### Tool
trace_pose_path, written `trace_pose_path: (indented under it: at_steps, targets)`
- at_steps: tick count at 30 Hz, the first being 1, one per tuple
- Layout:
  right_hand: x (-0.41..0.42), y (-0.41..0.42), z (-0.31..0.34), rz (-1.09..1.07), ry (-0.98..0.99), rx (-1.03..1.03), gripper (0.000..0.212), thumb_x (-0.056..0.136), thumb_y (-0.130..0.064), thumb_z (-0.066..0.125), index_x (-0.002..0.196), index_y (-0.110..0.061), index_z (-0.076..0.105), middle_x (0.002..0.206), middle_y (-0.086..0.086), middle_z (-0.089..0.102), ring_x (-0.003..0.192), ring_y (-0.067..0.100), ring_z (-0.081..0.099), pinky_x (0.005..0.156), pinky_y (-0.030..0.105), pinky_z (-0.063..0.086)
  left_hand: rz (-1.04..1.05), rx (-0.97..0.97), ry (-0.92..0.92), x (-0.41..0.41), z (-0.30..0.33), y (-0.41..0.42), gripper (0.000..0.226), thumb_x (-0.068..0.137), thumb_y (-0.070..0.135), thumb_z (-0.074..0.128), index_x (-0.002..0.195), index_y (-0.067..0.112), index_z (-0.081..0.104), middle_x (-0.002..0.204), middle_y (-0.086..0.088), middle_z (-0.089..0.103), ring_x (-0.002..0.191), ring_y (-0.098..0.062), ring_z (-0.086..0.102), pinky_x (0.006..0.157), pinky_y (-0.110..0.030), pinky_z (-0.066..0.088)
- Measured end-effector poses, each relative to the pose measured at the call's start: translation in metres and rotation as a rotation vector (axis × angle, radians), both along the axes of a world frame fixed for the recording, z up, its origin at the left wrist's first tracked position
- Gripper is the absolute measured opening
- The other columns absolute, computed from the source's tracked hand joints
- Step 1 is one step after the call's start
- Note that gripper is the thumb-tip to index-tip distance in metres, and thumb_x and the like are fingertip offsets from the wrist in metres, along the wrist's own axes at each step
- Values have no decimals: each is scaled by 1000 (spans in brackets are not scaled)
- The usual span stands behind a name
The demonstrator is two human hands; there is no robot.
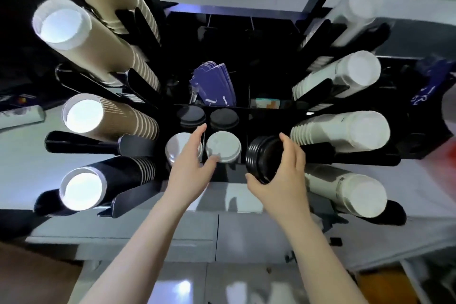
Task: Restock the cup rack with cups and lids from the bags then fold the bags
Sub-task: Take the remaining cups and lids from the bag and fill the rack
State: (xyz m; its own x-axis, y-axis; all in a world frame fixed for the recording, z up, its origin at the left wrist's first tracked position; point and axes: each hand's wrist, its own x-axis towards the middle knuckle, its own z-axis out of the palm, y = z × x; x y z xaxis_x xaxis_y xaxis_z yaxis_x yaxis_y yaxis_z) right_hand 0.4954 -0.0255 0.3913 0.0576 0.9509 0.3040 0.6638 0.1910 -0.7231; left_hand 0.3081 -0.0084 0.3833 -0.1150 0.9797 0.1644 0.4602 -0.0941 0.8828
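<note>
- Gripping stack of ribbed black plastic lids [262,158] in right hand [283,175], fingers curled round it.
- Reaching left hand [190,163], fingers spread, over round white lids [223,147] at 11 o'clock.

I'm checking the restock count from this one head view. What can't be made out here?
- Stack of black plastic lids: count unclear; the right hand wraps its near end.
- Left white plastic lid: partly covered by the left hand.
- Slot under the black stack: hidden by it.
- Blue-printed packet, right edge: blurred and cut off.
</note>
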Motion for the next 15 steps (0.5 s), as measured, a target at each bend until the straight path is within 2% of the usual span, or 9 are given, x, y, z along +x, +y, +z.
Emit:
trace_pose_path:
  at_steps: [3,6,8,11,13,15]
  targets:
    - [-1,11,-7,-53,-25,-15,99,70,-30,80,147,-30,18,142,-15,19,130,5,26,102,21,27,-108,47,184,11,-5,28,69,91,22,57,150,25,22,157,6,24,144,-9,18,111,-26,22]
    - [-3,22,-13,-121,6,-31,101,70,-32,79,147,-32,13,148,-8,21,134,11,28,102,24,27,-169,20,580,22,-20,53,71,93,32,53,152,23,14,160,-2,10,148,-22,5,116,-47,9]
    - [-5,33,-17,-149,-5,-44,100,71,-31,79,146,-31,14,150,-3,23,135,17,31,104,28,30,-133,-60,797,23,-35,59,71,95,47,42,152,24,8,161,-2,1,148,-21,-3,113,-57,3]
    - [-6,53,-20,-130,-189,-87,97,73,-26,79,147,-24,16,155,0,18,139,23,26,108,33,30,-83,-46,929,26,-55,58,67,96,55,25,152,23,9,161,-5,0,148,-21,-5,111,-60,-3]
    - [-7,63,-21,-132,-337,-113,97,74,-22,79,148,-24,16,157,2,14,142,26,21,110,40,30,-74,-35,954,27,-59,58,66,96,55,22,152,23,9,161,-5,0,148,-22,-5,111,-61,-6]
    - [-9,71,-20,-165,-432,-100,98,72,-23,80,147,-24,18,156,4,17,141,27,23,108,46,34,-74,-40,959,27,-61,60,67,96,55,22,152,23,9,161,-6,0,148,-22,-6,110,-61,-7]
